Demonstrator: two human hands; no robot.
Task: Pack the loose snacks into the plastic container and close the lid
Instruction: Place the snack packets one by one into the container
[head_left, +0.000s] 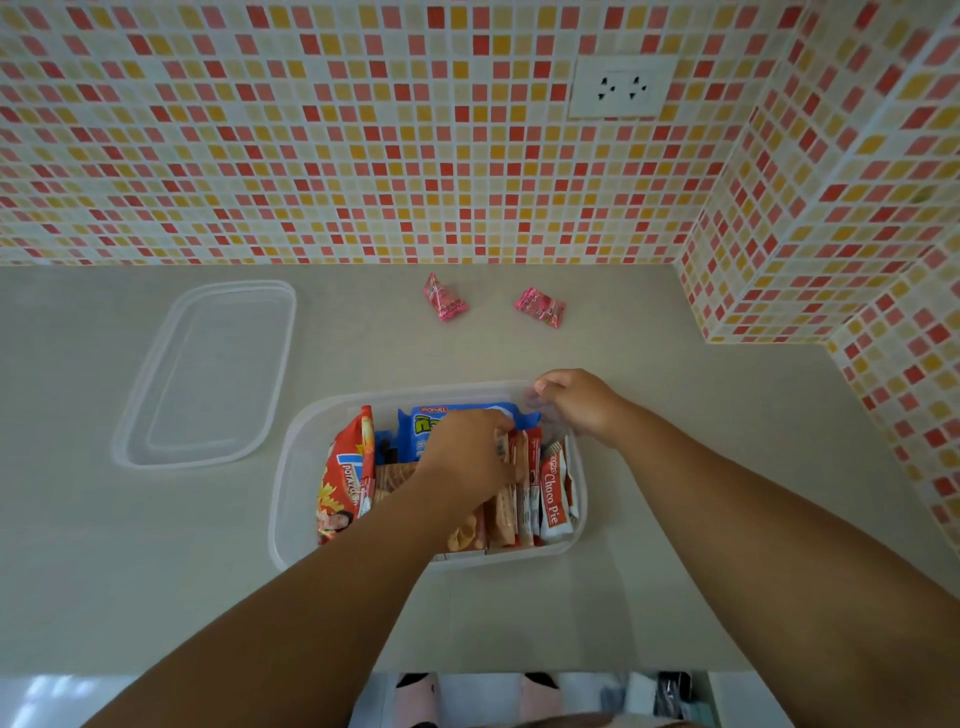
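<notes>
A clear plastic container (291, 499) stands on the counter in front of me, filled with snack packs: a red potato-chip bag (345, 478), a blue cookie pack (431, 421) and Choco Pie packs (553, 493) standing on edge. My left hand (467, 457) reaches down among the upright packs, fingers closed on them. My right hand (576, 402) pinches the container's far right rim. Two pink snack packets (444, 297) (540, 307) lie loose near the wall. The clear lid (208, 374) lies flat to the left of the container.
Beige counter (675, 519) runs up to a mosaic-tiled wall with a socket (621, 87). A tiled column (779, 270) juts out at the right. The counter's front edge is near the bottom, with the floor below.
</notes>
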